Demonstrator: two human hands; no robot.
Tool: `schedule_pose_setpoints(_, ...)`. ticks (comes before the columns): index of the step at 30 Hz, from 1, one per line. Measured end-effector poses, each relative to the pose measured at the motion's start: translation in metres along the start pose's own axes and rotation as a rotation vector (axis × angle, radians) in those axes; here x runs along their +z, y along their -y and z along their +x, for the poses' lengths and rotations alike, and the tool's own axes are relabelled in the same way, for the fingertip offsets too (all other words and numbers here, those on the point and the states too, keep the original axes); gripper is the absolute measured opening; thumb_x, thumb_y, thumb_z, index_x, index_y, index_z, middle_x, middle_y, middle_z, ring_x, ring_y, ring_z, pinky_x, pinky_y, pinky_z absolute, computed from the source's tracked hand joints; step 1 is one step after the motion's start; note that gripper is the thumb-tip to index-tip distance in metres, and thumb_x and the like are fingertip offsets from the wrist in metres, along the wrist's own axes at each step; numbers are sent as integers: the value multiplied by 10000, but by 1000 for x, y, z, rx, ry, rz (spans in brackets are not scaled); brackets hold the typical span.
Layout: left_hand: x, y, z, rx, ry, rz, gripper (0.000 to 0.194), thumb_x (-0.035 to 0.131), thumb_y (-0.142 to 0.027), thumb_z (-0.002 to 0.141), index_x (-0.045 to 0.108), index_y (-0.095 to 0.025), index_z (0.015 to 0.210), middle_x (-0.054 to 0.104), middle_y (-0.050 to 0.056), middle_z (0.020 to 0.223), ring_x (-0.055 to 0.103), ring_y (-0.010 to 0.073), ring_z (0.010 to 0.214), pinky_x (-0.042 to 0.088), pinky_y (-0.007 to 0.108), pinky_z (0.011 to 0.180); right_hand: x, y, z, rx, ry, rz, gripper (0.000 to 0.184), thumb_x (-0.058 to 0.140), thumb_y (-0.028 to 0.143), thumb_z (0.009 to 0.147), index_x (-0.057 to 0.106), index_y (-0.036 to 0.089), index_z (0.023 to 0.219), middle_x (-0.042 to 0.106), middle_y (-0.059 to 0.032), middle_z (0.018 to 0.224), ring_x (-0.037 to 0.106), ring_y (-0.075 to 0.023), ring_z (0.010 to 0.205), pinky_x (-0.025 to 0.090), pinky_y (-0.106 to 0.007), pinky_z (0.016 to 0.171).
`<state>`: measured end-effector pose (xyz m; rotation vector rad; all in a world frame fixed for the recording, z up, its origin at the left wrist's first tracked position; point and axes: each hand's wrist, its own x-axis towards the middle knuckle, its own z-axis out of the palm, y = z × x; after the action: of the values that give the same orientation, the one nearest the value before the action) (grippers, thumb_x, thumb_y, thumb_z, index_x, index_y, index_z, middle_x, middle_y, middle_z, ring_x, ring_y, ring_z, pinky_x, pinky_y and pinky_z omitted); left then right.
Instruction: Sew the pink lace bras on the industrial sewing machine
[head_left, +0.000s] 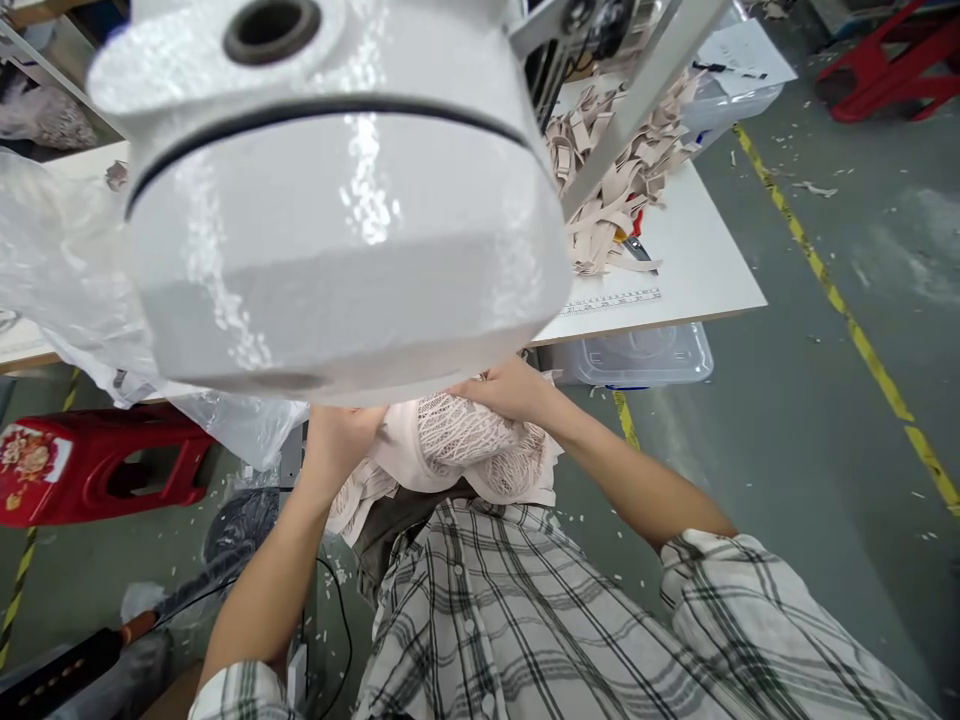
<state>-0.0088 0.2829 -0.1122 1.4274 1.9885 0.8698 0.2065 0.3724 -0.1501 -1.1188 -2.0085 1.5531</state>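
Note:
A pale pink lace bra (pixel 469 430) with moulded cups hangs over my lap, its upper edge running under the white head of a sewing machine (pixel 352 250). At the bra's left side, my left hand (pixel 345 435) grips the smooth band, with its fingertips hidden behind the machine head. My right hand (pixel 514 388) closes on the top of the lace cup, fingers pointing left; the machine covers part of them. The needle area is out of sight behind the machine head.
Many beige fabric straps (pixel 622 160) pile up on the white table (pixel 705 260), near snips (pixel 636 246) and a ruler scale (pixel 615 300). Clear plastic sheeting (pixel 67 250) drapes at left above a red stool (pixel 112 465). A lidded plastic box (pixel 637 358) sits below the table.

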Motion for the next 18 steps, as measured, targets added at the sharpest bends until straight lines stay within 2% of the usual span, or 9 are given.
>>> schedule_pose_setpoints(2,-2,-1,-2,-37,22,22,464,650,-317,752,269,-235,502,210,-48,468,243,108,524,176,248,454,2,-14,-4,32,29,55,465,669,656,822,663,198,902,643,-40,796,608,-217,770,461,-313,653)
schedule_pose_setpoints(4,-5,-1,-4,-73,46,55,511,634,-322,764,198,-232,514,186,-50,486,185,94,519,137,254,448,9,-33,-11,40,103,155,619,685,698,788,631,196,1145,682,-83,1019,645,-240,883,512,-330,711)
schedule_pose_setpoints(6,-8,-2,-4,-82,57,72,522,620,-328,777,172,-227,529,183,-51,499,164,86,515,120,255,445,18,-55,-21,6,225,262,812,700,731,750,536,178,1322,639,-134,1224,639,-259,1030,537,-358,824)
schedule_pose_setpoints(7,-10,-2,-5,-80,54,73,517,617,-329,779,177,-225,529,190,-51,502,170,83,513,123,253,444,23,-65,-27,-6,295,299,848,716,726,735,519,169,1344,624,-146,1263,628,-259,1069,533,-368,870)
schedule_pose_setpoints(9,-11,-1,-5,-79,39,69,503,621,-323,776,197,-222,525,204,-49,503,198,81,513,138,247,449,31,-81,-39,33,426,351,776,765,664,722,569,165,1283,664,-124,1192,634,-234,1013,532,-361,871)
schedule_pose_setpoints(12,-12,0,-5,-90,36,62,492,621,-316,782,212,-220,526,205,-48,507,204,81,510,146,247,454,36,-94,-53,238,532,475,531,825,525,720,658,170,1077,710,-29,900,604,-150,719,513,-290,683)
schedule_pose_setpoints(13,-11,1,-6,-99,37,58,497,621,-322,789,213,-220,524,202,-48,504,195,81,503,141,250,451,36,-97,-56,297,527,544,471,838,488,717,671,167,1019,703,-10,846,587,-131,676,499,-272,657)
schedule_pose_setpoints(15,-10,2,-6,-112,35,51,517,629,-347,799,218,-220,512,203,-50,495,183,79,485,137,258,443,34,-102,-62,367,477,690,400,858,444,704,693,156,928,707,-6,820,608,-121,696,503,-263,698)
schedule_pose_setpoints(18,-8,2,-7,-73,31,41,510,642,-387,814,283,-217,494,278,-46,481,251,86,467,194,257,446,30,-108,-71,445,399,802,401,872,481,671,729,135,815,729,-28,789,653,-133,741,516,-267,767)
